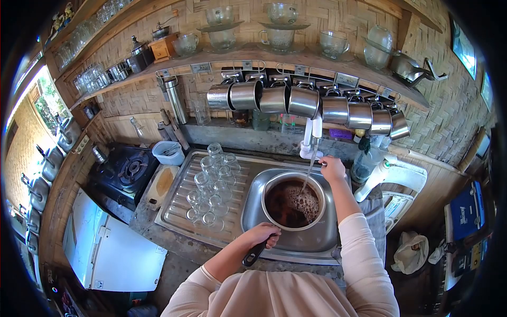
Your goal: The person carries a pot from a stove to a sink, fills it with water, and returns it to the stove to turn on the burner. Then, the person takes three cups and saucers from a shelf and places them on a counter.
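A steel saucepan (322, 211) stands in the sink basin (253, 195), with dark brown liquid (285, 203) and froth inside. My left hand (264, 234) is closed round its black handle, which points toward me. Water runs from the white tap (311, 138) into the pan and bubbles where it lands. My right hand (332, 169) is closed at the tap's small lever beside the stream; the fingertips partly hide the lever.
Several upturned glasses (214, 182) stand on the ribbed drainboard (179, 206). Steel mugs (303, 100) hang low behind the tap. A black gas stove (127, 171) and a white tub (169, 153) are at left; a white plastic chair (404, 177) is at right.
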Demonstrator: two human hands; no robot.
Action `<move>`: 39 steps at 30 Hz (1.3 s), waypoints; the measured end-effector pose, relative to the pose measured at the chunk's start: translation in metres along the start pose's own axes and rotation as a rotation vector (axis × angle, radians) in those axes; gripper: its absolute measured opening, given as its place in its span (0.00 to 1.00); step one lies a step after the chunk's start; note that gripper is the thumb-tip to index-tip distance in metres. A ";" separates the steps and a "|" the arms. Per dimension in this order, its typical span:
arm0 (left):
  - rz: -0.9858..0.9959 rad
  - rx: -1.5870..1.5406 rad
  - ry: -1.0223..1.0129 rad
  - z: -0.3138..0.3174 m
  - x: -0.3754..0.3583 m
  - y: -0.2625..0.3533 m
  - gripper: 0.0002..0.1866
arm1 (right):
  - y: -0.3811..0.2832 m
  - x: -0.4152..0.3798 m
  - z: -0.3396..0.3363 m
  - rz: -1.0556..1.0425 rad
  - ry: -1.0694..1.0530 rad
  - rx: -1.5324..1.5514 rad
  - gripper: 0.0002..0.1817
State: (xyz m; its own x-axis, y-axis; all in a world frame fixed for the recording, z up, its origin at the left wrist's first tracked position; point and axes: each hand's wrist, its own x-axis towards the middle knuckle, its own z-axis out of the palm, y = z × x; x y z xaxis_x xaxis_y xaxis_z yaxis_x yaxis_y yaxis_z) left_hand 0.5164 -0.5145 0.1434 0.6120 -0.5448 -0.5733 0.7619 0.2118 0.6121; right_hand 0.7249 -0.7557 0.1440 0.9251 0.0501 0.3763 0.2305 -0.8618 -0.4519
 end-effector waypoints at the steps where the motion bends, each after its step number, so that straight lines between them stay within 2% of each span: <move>1: 0.000 -0.001 0.000 0.001 -0.001 0.000 0.11 | 0.000 0.000 0.000 -0.001 0.000 0.000 0.11; 28: -0.008 0.039 -0.007 0.001 0.000 -0.004 0.11 | -0.001 0.009 -0.003 0.043 -0.070 -0.016 0.08; 34: -0.013 0.043 -0.017 0.001 0.000 -0.004 0.08 | -0.002 0.016 -0.005 0.050 -0.072 -0.031 0.08; 36: -0.006 0.057 -0.019 0.001 0.000 -0.004 0.08 | -0.005 0.021 -0.008 0.141 -0.128 -0.108 0.08; 39: 0.000 0.059 -0.014 0.003 -0.001 -0.003 0.08 | -0.009 0.030 -0.012 0.122 -0.133 -0.071 0.07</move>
State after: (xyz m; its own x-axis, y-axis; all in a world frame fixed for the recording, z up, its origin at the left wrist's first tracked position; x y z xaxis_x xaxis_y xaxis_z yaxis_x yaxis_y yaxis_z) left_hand 0.5129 -0.5165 0.1440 0.6088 -0.5563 -0.5655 0.7477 0.1642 0.6434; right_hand 0.7471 -0.7532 0.1693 0.9777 0.0055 0.2101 0.0968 -0.8990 -0.4271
